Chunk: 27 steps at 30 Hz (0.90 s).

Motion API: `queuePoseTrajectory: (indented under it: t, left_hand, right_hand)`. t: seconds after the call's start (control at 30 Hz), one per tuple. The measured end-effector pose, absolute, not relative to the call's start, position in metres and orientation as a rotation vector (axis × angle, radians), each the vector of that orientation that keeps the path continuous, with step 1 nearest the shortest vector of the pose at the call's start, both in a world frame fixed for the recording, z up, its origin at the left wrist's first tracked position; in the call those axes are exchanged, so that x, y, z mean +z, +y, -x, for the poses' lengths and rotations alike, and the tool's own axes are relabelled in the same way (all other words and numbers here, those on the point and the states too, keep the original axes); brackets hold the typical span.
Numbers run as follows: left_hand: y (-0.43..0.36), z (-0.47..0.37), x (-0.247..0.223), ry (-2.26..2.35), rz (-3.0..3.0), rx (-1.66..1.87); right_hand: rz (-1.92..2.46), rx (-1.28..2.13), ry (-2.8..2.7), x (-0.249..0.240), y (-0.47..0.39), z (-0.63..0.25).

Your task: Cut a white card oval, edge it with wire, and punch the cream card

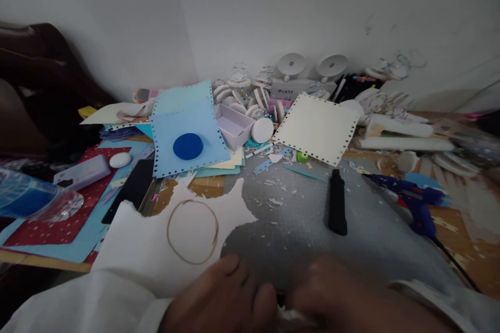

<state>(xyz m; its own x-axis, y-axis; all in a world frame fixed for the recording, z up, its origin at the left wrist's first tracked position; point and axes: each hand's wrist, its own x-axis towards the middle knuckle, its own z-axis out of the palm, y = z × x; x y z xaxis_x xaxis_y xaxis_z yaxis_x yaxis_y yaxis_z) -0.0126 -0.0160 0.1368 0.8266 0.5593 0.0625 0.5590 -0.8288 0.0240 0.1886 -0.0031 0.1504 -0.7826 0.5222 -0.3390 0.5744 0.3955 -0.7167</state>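
My left hand [222,299] is at the bottom middle, knuckles up, with its fingers curled in. Close beside it on the right is my right hand [332,291], blurred and also curled. A bit of something white [292,316] shows low between the two hands; what it is I cannot make out. Just beyond my left hand lies a white sheet [148,242] with scalloped cut edges. A thin tan ring [217,234], like a rubber band, rests on that sheet. Ahead of my right hand a black cutter-like tool [337,203] lies on the grey cutting mat [273,239].
A blue glue gun [417,197] with its cord lies at right. Punched-edge blue sheets [183,114] bear a dark blue disc [188,146]. A cream sheet [316,127], a lilac box [234,127] and white discs [262,130] stand behind. A bottle [35,195] is at left.
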Motion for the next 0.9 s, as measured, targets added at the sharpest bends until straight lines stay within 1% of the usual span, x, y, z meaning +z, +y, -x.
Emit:
queuePoseTrajectory:
  t: [0.1, 0.2, 0.47, 0.63, 0.7, 0.73, 0.8, 0.87, 0.9]
  left_hand:
    - [-0.009, 0.011, 0.138, 0.916, -2.926, 0.038]
    - [-0.002, 0.010, 0.138, 0.874, -2.899, -0.001]
    - [0.003, 0.009, 0.140, 0.797, -2.919, -0.018]
    - [0.007, 0.008, 0.140, 0.779, -2.886, -0.022]
    - [0.011, 0.010, 0.138, 0.778, -2.878, -0.025]
    - [0.013, 0.013, 0.136, 0.784, -2.875, -0.031]
    - [0.019, 0.020, 0.134, 0.841, -2.863, -0.062]
    - [0.026, 0.028, 0.132, 0.961, -2.838, -0.122]
    - [0.031, 0.032, 0.133, 1.025, -2.833, -0.143]
  right_hand:
    - [-1.121, -1.466, 2.517, 0.144, 0.003, -0.190]
    - [-1.132, -1.584, 2.449, 0.139, 0.008, -0.193]
    - [-1.038, -1.785, 2.442, 0.127, 0.012, -0.204]
    - [-1.018, -1.972, 2.400, 0.119, 0.016, -0.203]
    - [-1.027, -2.106, 2.349, 0.118, 0.020, -0.208]
    - [-1.068, -2.216, 2.299, 0.118, 0.023, -0.213]
    - [-1.312, -2.527, 2.172, 0.120, 0.030, -0.226]
    - [-1.817, -2.848, 2.085, 0.124, 0.038, -0.240]
    - [-1.992, -2.922, 2.037, 0.126, 0.042, -0.247]
